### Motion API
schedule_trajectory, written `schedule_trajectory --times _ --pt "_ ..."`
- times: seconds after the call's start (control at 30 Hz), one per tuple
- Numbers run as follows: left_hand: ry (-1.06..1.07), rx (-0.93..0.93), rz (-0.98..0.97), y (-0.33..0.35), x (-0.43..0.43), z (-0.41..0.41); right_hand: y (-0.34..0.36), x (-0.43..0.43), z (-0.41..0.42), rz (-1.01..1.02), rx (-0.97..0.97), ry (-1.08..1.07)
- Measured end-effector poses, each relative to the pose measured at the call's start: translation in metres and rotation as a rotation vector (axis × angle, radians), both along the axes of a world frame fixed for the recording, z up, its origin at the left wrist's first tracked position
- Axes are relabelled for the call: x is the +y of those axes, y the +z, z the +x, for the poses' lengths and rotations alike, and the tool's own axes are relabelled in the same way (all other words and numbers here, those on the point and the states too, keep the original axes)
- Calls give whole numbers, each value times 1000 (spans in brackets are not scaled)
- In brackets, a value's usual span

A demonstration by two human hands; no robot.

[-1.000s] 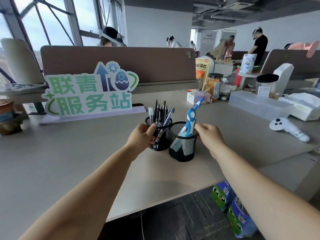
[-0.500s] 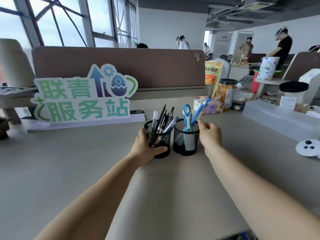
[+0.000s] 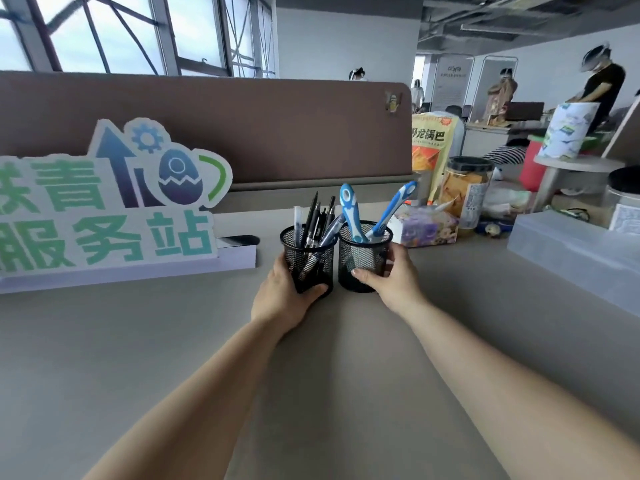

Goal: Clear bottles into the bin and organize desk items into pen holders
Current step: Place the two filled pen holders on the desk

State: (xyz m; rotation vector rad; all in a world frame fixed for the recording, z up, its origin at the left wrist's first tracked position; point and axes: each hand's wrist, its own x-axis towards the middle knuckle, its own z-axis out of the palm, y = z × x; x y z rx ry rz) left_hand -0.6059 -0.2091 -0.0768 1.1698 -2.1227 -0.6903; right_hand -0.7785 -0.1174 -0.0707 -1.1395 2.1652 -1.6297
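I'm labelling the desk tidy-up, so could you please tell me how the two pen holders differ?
The left pen holder is packed with dark pens; the right pen holder holds only two blue-and-white handles, leaning apart. The left hand grips the left one, the right hand the right one. Both are black mesh cups, upright, side by side on the desk.

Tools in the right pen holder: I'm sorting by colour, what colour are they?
The tools are blue and white, clearest in the head view.
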Motion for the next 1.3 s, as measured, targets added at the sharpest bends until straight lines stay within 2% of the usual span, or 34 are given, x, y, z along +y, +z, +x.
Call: schedule_trajectory --times 0.23,0.43,0.6,0.8,1.03,1.3 --pt "73 -109 -69 0 -33 -58 -16 -54 -59 8 -8 -49" --pt "108 -137 -79 -3 -56 -88 -13 -71 -76 66 67 -96" --pt "101 -253 -120 -5 -65 -93 -11 -74 -79 154 168 -168" --pt "132 -111 -93 -6 -63 -90 -12 -74 -80 130 210 -309" --pt "131 -105 -102 -5 -61 -89 -14 -75 -82 185 258 -225" --pt "150 -258 -129 -4 -62 -93 -14 -73 -78 228 265 -199"
